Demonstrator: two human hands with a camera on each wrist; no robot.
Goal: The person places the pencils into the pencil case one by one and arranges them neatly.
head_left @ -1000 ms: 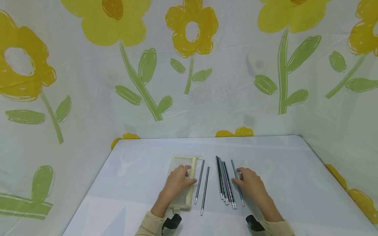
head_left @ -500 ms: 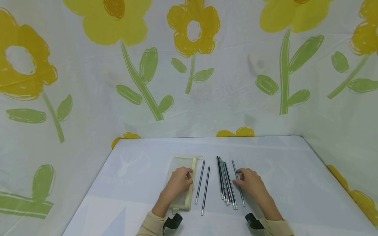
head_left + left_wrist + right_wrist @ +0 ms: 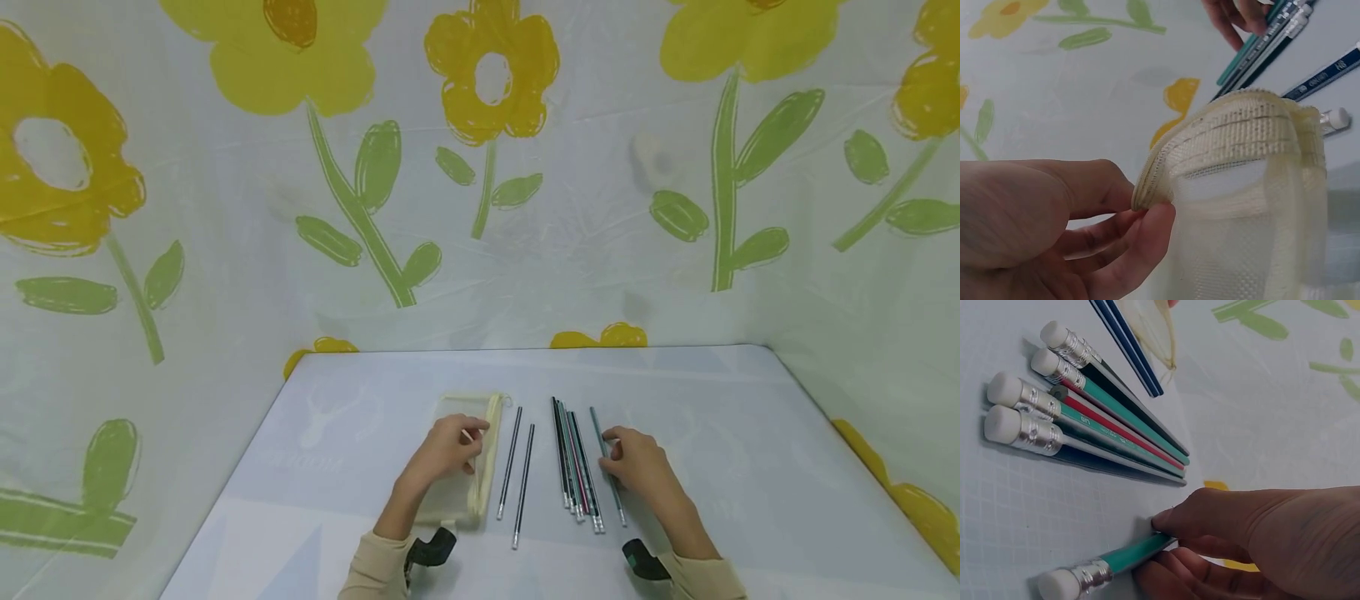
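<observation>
My left hand [image 3: 448,446] pinches the zippered edge of a cream mesh pencil pouch [image 3: 1229,250] between thumb and fingers. That edge is raised, and the pouch mouth gapes in the left wrist view. My right hand [image 3: 639,463] holds a teal pencil [image 3: 1135,552] between thumb and fingers, around its middle. The pencil's white eraser [image 3: 1059,585] points toward the near side of the table; its far end is hidden behind the hand in the right wrist view.
Left of the right hand lies a bundle of several pencils [image 3: 576,467], dark, teal and red, erasers toward me. Two dark blue pencils [image 3: 522,487] lie between bundle and pouch. The white table [image 3: 750,467] meets a flower-printed cloth wall [image 3: 540,275] at the back.
My left hand has closed its fingers on the pouch's edge, lifting it and shifting slightly left. The right hand's thumb has drawn in against the teal pencil, which has barely moved.
</observation>
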